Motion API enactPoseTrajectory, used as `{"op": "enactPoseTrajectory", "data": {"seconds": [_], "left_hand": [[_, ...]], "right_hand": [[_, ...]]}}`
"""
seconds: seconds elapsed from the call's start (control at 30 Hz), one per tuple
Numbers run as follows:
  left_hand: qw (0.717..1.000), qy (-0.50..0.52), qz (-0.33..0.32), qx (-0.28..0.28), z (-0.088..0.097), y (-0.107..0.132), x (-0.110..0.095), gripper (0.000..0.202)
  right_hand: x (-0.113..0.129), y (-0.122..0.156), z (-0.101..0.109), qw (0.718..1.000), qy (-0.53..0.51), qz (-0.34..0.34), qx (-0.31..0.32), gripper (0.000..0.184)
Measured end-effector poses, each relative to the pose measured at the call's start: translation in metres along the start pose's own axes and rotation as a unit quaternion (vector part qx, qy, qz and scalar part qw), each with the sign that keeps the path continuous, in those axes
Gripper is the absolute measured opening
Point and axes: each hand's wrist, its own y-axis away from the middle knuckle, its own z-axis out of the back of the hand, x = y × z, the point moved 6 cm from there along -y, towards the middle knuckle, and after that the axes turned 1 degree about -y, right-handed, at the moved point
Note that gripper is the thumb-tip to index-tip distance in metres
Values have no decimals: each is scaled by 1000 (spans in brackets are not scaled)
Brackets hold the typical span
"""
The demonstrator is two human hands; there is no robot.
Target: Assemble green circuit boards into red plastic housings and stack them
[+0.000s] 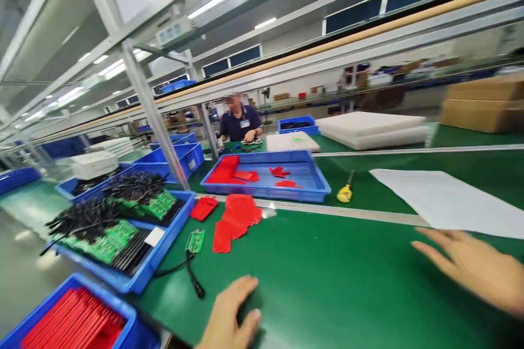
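Observation:
My left hand (232, 313) hovers over the near edge of the green bench, thumb and fingers apart, with nothing in it. To the right, my right hand (470, 267) is slightly blurred, its fingers stretched out and holding nothing, close to a white sheet (446, 196). Beyond my left hand lie a small green circuit board (195, 240) and its black cable with a connector (198, 286). Several flat red pieces (237, 218) overlap on the bench past it, with a red sleeve-like piece (203, 208) beside them.
A shallow blue tray (262, 193) with red pieces stands across the bench, beside a yellow-handled screwdriver (344, 193). At left are a blue bin (137, 283) of cabled circuit boards and another (131, 313) of red parts. A metal post (153, 114) rises there. A person (241, 122) works opposite.

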Motion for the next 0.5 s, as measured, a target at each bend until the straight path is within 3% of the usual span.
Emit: {"op": "enactPoseTrajectory", "data": {"seconds": [0.07,0.13,0.23,0.3,0.4,0.5], "left_hand": [[988,-102,106,-47,33,-14,39,51],[947,-196,243,-78,65,-20,82,53],[925,-194,322,-51,86,-18,127,47],[935,-164,312,-37,92,-15,137,38],[960,-85,254,-80,102,-12,117,34],[973,127,150,-120,100,-22,70,35]], "right_hand": [[87,4,-46,991,-53,16,120,67],[176,18,-77,969,-116,52,213,55],[272,40,-103,933,-188,96,290,42],[308,55,-114,906,-249,121,319,37],[326,76,-130,849,-364,86,373,38],[329,92,-142,732,-527,-16,432,65]]}}
